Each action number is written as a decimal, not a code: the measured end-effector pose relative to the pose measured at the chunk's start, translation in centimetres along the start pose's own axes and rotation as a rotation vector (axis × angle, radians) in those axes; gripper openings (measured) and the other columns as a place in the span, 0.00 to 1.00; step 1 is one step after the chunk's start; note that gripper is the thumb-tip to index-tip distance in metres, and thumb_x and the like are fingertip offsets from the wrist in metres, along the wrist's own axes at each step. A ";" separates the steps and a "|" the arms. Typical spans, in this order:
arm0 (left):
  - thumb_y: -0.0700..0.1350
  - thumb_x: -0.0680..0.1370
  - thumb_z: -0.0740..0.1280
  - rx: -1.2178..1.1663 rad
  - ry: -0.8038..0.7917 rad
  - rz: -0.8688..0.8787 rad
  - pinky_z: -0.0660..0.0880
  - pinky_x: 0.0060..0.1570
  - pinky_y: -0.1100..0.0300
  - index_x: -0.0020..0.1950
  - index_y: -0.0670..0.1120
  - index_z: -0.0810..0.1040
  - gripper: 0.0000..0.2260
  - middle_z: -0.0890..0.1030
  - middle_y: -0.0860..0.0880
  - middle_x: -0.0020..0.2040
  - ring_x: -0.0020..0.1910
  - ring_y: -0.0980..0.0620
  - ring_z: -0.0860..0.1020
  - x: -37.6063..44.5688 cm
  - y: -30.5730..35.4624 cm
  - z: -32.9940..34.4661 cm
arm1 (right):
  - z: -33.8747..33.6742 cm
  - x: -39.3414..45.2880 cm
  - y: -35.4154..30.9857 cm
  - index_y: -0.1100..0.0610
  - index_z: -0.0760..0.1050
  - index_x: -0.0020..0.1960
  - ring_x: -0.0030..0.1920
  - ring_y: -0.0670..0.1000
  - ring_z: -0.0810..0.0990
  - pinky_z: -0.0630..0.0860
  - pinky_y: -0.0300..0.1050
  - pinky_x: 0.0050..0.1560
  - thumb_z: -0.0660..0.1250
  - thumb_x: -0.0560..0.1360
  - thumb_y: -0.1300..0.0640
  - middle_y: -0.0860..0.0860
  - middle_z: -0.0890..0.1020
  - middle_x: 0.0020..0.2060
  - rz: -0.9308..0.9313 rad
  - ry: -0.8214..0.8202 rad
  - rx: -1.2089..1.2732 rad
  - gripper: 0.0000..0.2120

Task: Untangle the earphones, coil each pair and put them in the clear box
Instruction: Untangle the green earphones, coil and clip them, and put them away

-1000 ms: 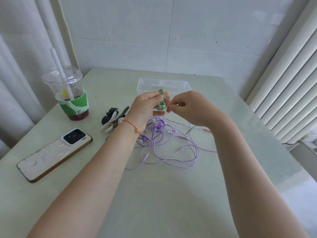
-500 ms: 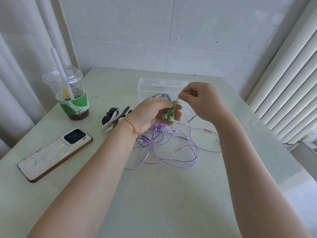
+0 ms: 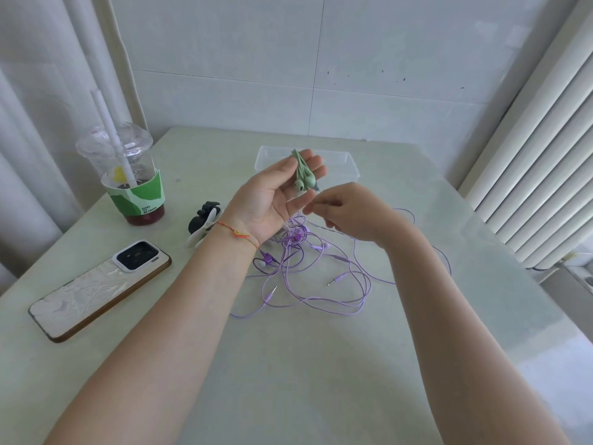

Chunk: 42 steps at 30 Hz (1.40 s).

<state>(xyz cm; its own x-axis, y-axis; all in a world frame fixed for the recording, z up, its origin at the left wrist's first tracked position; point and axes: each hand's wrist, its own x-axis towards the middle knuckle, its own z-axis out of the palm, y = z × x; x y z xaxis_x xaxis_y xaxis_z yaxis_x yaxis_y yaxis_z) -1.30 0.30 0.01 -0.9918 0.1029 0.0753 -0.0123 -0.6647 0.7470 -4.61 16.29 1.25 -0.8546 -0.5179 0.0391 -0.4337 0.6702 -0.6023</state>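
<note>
Green earphones in upturned left hand, above the purple tangle

Left hand: palm up, fingers nearly straight, green earphones lying bundled across them, earbuds toward the palm; held in front of the clear box at the table's far side; right hand: fingers curled together just beside the left fingertips, blurred, whether it pinches a cord cannot be told; purple earphones: loose tangle on the table beneath both hands; left of it, phone, iced drink cup.
</note>
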 end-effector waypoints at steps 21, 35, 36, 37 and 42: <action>0.39 0.82 0.61 0.671 0.077 -0.058 0.78 0.33 0.60 0.46 0.40 0.81 0.10 0.81 0.47 0.33 0.35 0.52 0.81 0.4 -1.1 -0.5 | -0.1 -0.3 -1.2 0.54 0.80 0.49 0.41 0.47 0.71 0.67 0.42 0.41 0.65 0.77 0.51 0.43 0.72 0.37 -0.124 0.280 -0.246 0.07; 0.40 0.81 0.61 0.544 0.008 -0.247 0.72 0.28 0.66 0.48 0.39 0.80 0.09 0.83 0.46 0.37 0.36 0.52 0.81 -0.4 0.1 -0.4 | -0.5 -0.4 -0.8 0.54 0.79 0.49 0.38 0.36 0.79 0.71 0.25 0.41 0.69 0.74 0.62 0.39 0.81 0.39 -0.139 0.188 0.120 0.06; 0.40 0.81 0.61 0.519 0.008 -0.262 0.72 0.28 0.67 0.47 0.39 0.80 0.09 0.83 0.46 0.37 0.36 0.52 0.81 -0.5 0.2 -0.4 | -0.6 -0.4 -0.8 0.54 0.80 0.48 0.37 0.36 0.79 0.72 0.26 0.41 0.70 0.74 0.62 0.40 0.81 0.38 -0.135 0.195 0.139 0.05; 0.40 0.81 0.61 0.495 0.010 -0.273 0.73 0.28 0.67 0.47 0.40 0.80 0.09 0.83 0.46 0.38 0.37 0.52 0.82 -0.5 0.2 -0.5 | -0.7 -0.4 -0.8 0.54 0.80 0.47 0.37 0.38 0.80 0.74 0.29 0.42 0.71 0.73 0.62 0.43 0.82 0.37 -0.134 0.201 0.166 0.04; 0.40 0.81 0.62 0.400 0.058 -0.293 0.73 0.27 0.68 0.46 0.39 0.79 0.08 0.83 0.45 0.36 0.35 0.52 0.81 -0.4 0.1 -0.1 | -0.7 -0.3 -0.5 0.56 0.81 0.45 0.40 0.52 0.84 0.80 0.46 0.48 0.73 0.72 0.63 0.52 0.85 0.37 -0.129 0.234 0.238 0.04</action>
<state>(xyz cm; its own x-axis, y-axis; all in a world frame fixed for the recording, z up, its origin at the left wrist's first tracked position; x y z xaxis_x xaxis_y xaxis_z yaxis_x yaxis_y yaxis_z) -0.91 0.05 0.00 -0.9596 0.1940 -0.2040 -0.2530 -0.2768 0.9270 -4.30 16.46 2.09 -0.8513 -0.4356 0.2923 -0.4873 0.4505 -0.7481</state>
